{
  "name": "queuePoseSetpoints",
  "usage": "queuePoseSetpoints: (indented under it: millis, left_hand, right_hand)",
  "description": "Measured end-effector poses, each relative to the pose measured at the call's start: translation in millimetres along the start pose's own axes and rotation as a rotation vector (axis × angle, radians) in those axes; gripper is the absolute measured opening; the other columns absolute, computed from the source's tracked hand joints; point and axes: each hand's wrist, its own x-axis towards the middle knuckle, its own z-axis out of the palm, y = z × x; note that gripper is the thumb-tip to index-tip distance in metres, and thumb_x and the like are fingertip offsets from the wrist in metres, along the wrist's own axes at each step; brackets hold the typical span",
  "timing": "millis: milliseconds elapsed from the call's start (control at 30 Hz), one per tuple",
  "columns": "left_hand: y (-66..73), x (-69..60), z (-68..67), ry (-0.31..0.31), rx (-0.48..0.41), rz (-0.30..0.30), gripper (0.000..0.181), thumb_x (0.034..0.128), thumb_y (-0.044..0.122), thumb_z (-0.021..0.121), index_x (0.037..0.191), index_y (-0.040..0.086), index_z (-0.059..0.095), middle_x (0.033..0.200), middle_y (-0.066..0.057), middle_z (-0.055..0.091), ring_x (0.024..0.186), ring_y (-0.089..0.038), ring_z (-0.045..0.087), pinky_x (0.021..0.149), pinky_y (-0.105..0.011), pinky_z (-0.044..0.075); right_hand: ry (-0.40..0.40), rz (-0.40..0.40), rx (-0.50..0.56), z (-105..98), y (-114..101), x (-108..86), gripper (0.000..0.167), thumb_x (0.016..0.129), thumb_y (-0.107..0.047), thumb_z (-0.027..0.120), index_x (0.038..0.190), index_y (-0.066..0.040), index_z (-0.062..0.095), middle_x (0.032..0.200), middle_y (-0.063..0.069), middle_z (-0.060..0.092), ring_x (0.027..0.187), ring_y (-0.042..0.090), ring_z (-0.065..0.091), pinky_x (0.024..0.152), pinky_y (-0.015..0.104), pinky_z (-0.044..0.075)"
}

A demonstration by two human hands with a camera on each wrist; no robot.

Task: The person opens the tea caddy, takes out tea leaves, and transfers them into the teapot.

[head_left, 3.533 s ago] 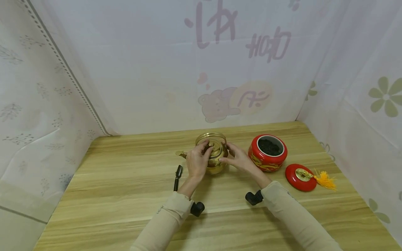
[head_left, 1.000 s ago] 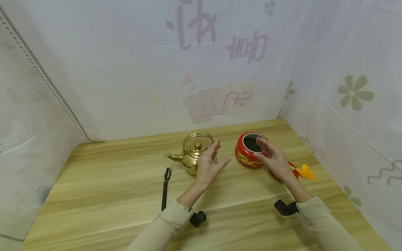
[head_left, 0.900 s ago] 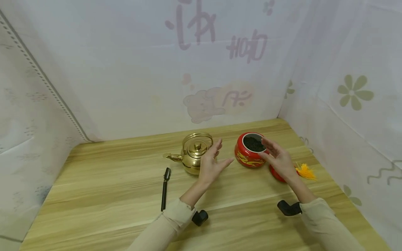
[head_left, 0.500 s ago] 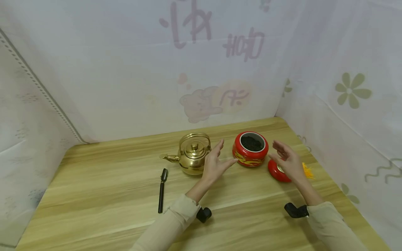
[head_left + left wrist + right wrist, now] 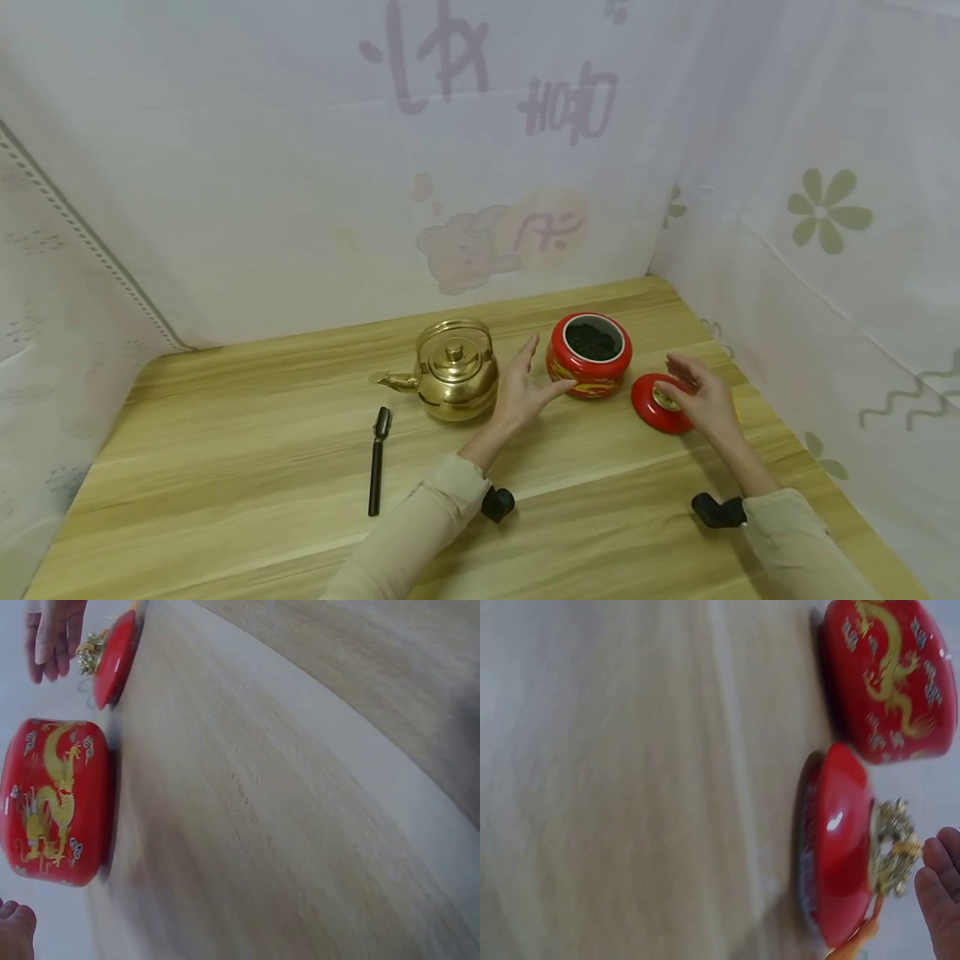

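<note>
My right hand (image 5: 705, 400) hovers at the red lid (image 5: 651, 407), fingers apart from each other and close to its gold knob (image 5: 894, 847); the right wrist view shows a gap between fingertips and knob. Between the brass teapot and the red jar, my left hand (image 5: 520, 396) hangs with thumb and fingers spread, holding nothing. The jar (image 5: 600, 373), painted with a yellow dragon, stands uncovered with dark leaves (image 5: 592, 342) inside. In the left wrist view the jar (image 5: 56, 802) shows beside my left fingertips (image 5: 15, 926).
The brass teapot (image 5: 453, 387) stands left of my left hand, its lid on and spout to the left. A dark-handled scoop (image 5: 377, 458) lies on the wooden table (image 5: 255, 467). Patterned cloth (image 5: 300, 208) rises behind and at both sides.
Both hands have left the teapot, whose lid is on. My right hand has passed the jar and come over the red lid; my left has shifted right towards the jar. The head view has also shifted.
</note>
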Motion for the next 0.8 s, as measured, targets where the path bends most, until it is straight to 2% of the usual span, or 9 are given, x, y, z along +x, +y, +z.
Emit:
queuePoseSetpoints:
  millis: [100, 133, 200, 300, 433, 633, 800]
  left_hand:
    - [-1.3, 3.1, 4.1, -0.01, 0.02, -0.021, 0.09, 0.073, 0.031, 0.082, 0.144, 0.003, 0.035, 0.147, -0.011, 0.04, 0.13, -0.026, 0.044, 0.104, -0.036, 0.042]
    - [-1.6, 3.8, 5.2, -0.009, 0.031, -0.022, 0.09, 0.0728, 0.031, 0.082, 0.144, 0.003, 0.035, 0.146, -0.011, 0.04, 0.129, -0.027, 0.045, 0.103, -0.036, 0.042]
    - [-1.7, 5.3, 7.7, -0.003, 0.047, -0.019, 0.09, 0.0727, 0.033, 0.082, 0.144, 0.001, 0.035, 0.145, -0.013, 0.042, 0.128, -0.028, 0.047, 0.102, -0.037, 0.043]
    - [-3.0, 7.5, 11.5, 0.002, 0.066, -0.021, 0.09, 0.0724, 0.035, 0.081, 0.143, 0.001, 0.037, 0.144, -0.013, 0.043, 0.129, -0.027, 0.046, 0.104, -0.037, 0.041]
    - [-5.4, 10.0, 16.4, -0.009, 0.035, -0.03, 0.089, 0.073, 0.033, 0.081, 0.144, 0.003, 0.036, 0.145, -0.013, 0.042, 0.133, -0.025, 0.04, 0.109, -0.038, 0.036]
    - [-7.8, 13.4, 22.8, -0.008, -0.012, -0.009, 0.088, 0.074, 0.03, 0.081, 0.144, 0.003, 0.035, 0.145, -0.014, 0.041, 0.133, -0.024, 0.04, 0.109, -0.04, 0.034]
    - [-7.4, 17.5, 26.2, -0.017, -0.044, -0.022, 0.087, 0.0752, 0.029, 0.08, 0.145, 0.004, 0.034, 0.146, -0.01, 0.042, 0.134, -0.022, 0.039, 0.111, -0.038, 0.032]
  right_hand:
    - [-0.019, 0.023, -0.055, -2.3, 6.3, -2.1, 0.046, 0.081, -0.004, 0.072, 0.121, 0.011, 0.056, 0.117, 0.029, 0.06, 0.105, 0.029, 0.061, 0.082, 0.003, 0.044]
    - [-0.022, 0.025, -0.062, -2.9, 8.3, -2.8, 0.046, 0.081, -0.004, 0.072, 0.121, 0.011, 0.056, 0.117, 0.03, 0.06, 0.105, 0.03, 0.062, 0.081, 0.002, 0.043]
    - [-0.035, 0.036, -0.067, -3.9, 12.1, -4.4, 0.045, 0.082, -0.005, 0.072, 0.121, 0.012, 0.056, 0.117, 0.03, 0.06, 0.105, 0.042, 0.058, 0.08, 0.001, 0.042]
    - [-0.046, 0.054, -0.076, -4.8, 17.2, -6.7, 0.045, 0.082, -0.005, 0.072, 0.12, 0.011, 0.056, 0.116, 0.029, 0.06, 0.105, 0.04, 0.058, 0.08, 0.001, 0.042]
    - [-0.049, 0.045, -0.103, -5.8, 21.5, -10.0, 0.043, 0.08, -0.004, 0.073, 0.118, 0.011, 0.058, 0.114, 0.029, 0.062, 0.103, 0.039, 0.059, 0.078, 0.001, 0.043]
    - [-0.043, 0.018, -0.158, -7.3, 24.5, -13.0, 0.041, 0.078, -0.001, 0.074, 0.114, 0.01, 0.06, 0.109, 0.028, 0.063, 0.099, 0.041, 0.06, 0.075, 0.001, 0.044]
    - [-0.039, 0.017, -0.202, -9.0, 26.5, -14.5, 0.039, 0.076, -0.003, 0.076, 0.111, 0.008, 0.063, 0.105, 0.026, 0.065, 0.097, 0.039, 0.061, 0.075, 0.004, 0.045]
